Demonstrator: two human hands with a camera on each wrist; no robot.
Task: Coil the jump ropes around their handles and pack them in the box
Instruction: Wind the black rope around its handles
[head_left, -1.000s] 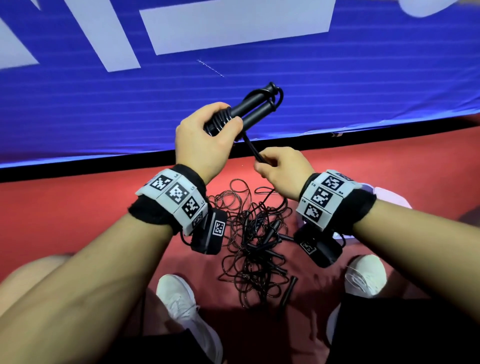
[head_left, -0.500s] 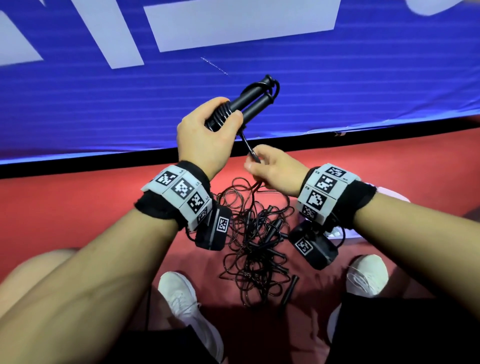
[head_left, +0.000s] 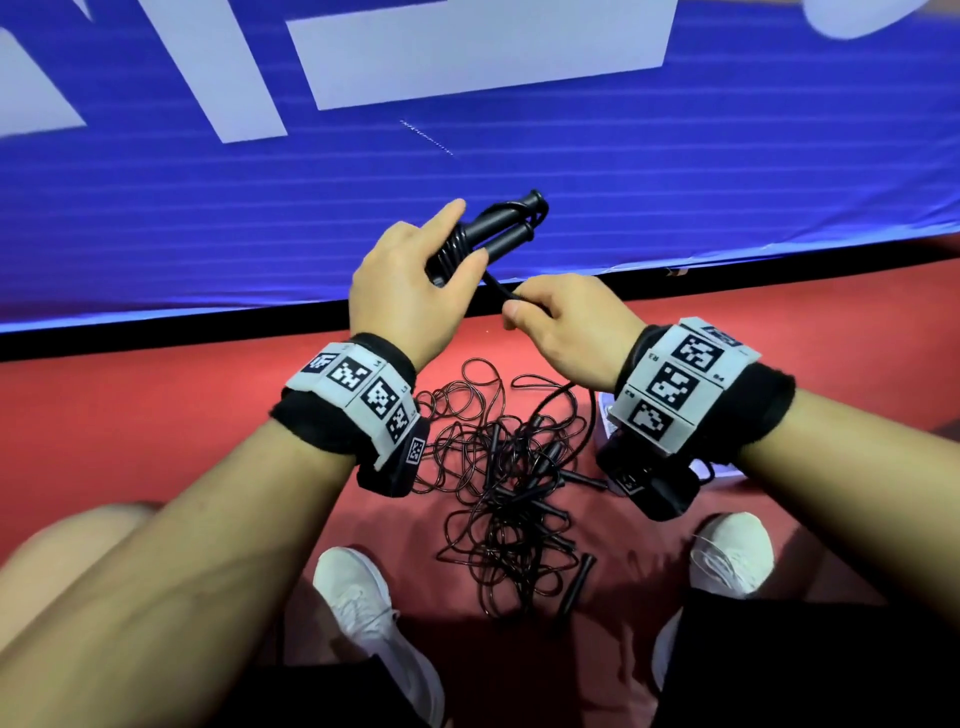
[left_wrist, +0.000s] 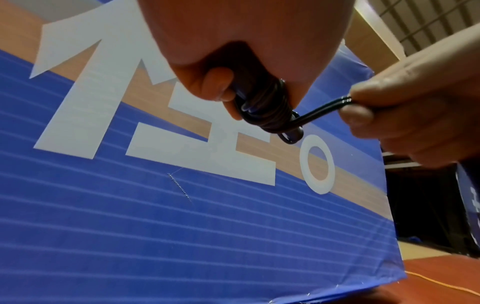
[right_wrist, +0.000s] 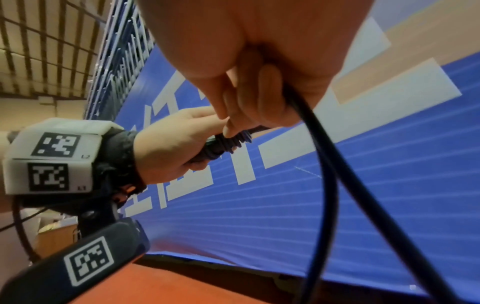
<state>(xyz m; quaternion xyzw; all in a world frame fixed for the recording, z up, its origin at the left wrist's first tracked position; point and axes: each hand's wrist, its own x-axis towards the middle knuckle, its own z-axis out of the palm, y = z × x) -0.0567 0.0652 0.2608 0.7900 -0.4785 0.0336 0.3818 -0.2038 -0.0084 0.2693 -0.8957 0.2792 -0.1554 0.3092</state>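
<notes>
My left hand (head_left: 415, 270) grips two black jump rope handles (head_left: 511, 223) held side by side, with black rope coiled round them (left_wrist: 267, 109). The index finger is stretched out along the handles while the thumb and other fingers clamp the coil. Close to its right, my right hand (head_left: 561, 317) pinches the doubled rope (left_wrist: 322, 109) (right_wrist: 322, 144) that leads off the coil. The slack hangs down from that hand. No box can be made out in any view.
A tangle of black jump ropes (head_left: 498, 467) with several loose handles lies on the red floor (head_left: 156, 415) between my white shoes (head_left: 363, 603). A blue banner (head_left: 467, 171) with white lettering stands right ahead. A white object (head_left: 605, 415) shows behind my right wrist.
My right hand has moved up and right, closer to the handles, still pinching the rope. The left hand's index finger has straightened along the handles.
</notes>
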